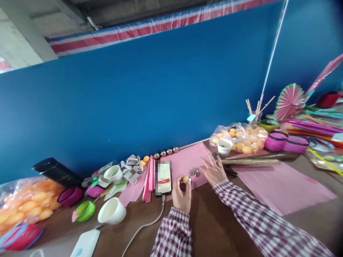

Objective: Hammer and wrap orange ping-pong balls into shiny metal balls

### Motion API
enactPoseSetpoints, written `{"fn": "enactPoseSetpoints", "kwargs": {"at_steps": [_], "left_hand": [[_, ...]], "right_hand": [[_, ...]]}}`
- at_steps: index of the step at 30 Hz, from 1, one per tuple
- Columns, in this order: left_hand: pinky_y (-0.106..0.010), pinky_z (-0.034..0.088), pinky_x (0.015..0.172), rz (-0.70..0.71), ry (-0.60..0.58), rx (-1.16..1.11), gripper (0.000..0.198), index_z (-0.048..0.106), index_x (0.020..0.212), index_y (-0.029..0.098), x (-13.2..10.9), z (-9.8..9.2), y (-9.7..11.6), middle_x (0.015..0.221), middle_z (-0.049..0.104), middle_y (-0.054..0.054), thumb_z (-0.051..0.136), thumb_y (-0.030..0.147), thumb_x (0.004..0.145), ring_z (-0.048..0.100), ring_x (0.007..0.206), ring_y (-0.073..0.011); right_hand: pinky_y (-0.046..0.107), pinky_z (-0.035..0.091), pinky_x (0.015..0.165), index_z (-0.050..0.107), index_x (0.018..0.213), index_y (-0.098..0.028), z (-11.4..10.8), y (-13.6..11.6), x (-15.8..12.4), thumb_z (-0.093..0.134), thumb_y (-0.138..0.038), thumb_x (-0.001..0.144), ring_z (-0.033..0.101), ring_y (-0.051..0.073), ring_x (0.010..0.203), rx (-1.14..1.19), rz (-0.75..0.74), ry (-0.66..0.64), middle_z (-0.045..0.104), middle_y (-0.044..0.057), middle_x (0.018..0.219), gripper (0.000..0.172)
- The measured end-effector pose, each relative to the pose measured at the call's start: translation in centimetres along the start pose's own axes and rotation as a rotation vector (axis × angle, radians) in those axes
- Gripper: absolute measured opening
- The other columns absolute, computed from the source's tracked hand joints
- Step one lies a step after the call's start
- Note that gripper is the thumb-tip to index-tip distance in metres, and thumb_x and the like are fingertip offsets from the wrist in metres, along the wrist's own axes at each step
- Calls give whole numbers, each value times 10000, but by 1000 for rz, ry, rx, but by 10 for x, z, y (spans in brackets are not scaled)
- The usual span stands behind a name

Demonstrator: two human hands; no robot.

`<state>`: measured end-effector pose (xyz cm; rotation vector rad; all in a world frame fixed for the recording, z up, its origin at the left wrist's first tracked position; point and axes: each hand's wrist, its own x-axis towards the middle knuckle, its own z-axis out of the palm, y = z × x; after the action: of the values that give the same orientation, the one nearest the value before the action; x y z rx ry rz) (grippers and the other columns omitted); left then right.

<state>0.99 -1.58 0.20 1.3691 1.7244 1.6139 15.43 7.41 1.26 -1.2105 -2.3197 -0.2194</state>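
Left hand (pixel 181 194) pinched, right hand (pixel 213 170) spread

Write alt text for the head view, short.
At a brown table against a blue wall, the left hand pinches a small orange ball in its fingers while the right hand spreads open over pink paper, beside a phone.

Bright even light, tilted, edges blurred

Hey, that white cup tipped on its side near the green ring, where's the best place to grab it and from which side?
Probably from above, across the round wall of the white cup. It lies on its side on the table with its mouth toward the left, so the curved body faces up and nothing crowds it.
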Motion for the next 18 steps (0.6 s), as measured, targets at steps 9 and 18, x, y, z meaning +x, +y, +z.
{"fn": "enactPoseSetpoints", "kwargs": {"at_steps": [9, 18], "left_hand": [[-367, 421, 878, 66, 33, -85, 359, 561, 1084, 167, 0, -2, -4, 1096, 586, -122, 496, 354, 784, 538, 1025, -223], [-334, 493, 771, 36, 24, -222, 399, 574, 1038, 151, -3, -2, 4, 1020, 603, -127, 583, 382, 713, 592, 915, -220]], "right_hand": [[494, 256, 978, 586, 1017, -263, -14, -15, -6, 390, -167, 843, 348, 248, 1178, 237, -28, 125, 575, 31, 1119, 279], [336, 478, 811, 398, 1212, -174, 7, -42, -24, 441, -305, 830, 547, 187, 969, 718, -71, 30, 551, 102, 1128, 406]]}}
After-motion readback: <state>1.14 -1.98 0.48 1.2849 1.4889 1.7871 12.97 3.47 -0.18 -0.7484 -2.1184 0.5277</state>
